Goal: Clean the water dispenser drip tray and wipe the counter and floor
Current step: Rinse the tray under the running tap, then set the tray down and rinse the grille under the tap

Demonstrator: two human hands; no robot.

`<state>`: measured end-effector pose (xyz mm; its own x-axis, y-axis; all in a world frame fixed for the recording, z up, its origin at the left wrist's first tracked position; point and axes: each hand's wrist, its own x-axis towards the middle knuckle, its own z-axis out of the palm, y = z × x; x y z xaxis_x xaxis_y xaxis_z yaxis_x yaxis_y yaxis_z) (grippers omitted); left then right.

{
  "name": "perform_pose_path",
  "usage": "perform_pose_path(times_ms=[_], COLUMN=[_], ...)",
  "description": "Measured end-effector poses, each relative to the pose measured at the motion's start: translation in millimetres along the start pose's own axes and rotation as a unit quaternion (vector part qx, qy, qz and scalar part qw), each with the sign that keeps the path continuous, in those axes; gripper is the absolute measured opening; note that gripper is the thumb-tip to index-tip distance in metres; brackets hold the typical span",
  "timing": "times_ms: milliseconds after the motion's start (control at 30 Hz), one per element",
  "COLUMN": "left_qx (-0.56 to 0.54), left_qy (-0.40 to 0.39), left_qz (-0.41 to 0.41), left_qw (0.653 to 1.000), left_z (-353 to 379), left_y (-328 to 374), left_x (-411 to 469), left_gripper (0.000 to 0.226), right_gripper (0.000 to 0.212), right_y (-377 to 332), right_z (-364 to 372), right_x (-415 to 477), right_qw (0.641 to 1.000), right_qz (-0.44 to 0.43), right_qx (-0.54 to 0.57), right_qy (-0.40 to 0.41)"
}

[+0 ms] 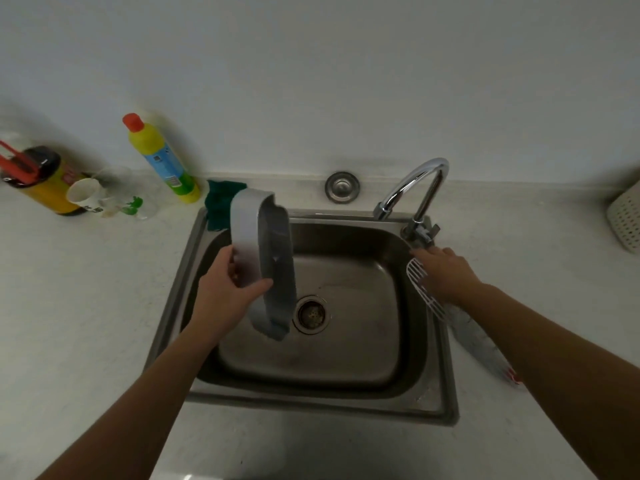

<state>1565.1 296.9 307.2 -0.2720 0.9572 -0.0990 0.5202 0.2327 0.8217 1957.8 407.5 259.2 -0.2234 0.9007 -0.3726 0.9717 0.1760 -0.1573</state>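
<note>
The rinsing step is beginning; the left hand (230,289) is gripping the grey drip tray (273,258) by its edge, tilting it on end over the sink (311,407), its lower end hanging near the drain (311,315); the right hand (446,271) is reaching with straight fingers toward the tap (420,183) lever, lying over the white grate (420,285); whether it is holding the grate I cannot tell; next, the lever is needing a turn and the tray a place under the spout.

Hands: two, left hand (228,289) and right hand (446,275)
Drip tray (247,237): one
Slotted grille (424,289): one
Sink (346,358): one
Tap (415,181): one
Detergent bottle (162,157): one
Green cloth (218,202): one
</note>
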Motion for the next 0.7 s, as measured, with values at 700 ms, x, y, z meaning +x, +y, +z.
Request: perform_pose_path(times_ms=[700], left_qx=[-0.247], left_qy=[0.219], left_qz=[-0.318], left_qw=[0.889], left_z=[-166.5], left_y=[-149.0], left_x=[70.1], left_gripper=[0.027], right_gripper=[0.023], right_y=[-160.2], right_z=[0.0], right_x=[-24.4], right_qw=[0.622], right_qz=[0.140], right_qx=[0.769], right_qy=[0.050])
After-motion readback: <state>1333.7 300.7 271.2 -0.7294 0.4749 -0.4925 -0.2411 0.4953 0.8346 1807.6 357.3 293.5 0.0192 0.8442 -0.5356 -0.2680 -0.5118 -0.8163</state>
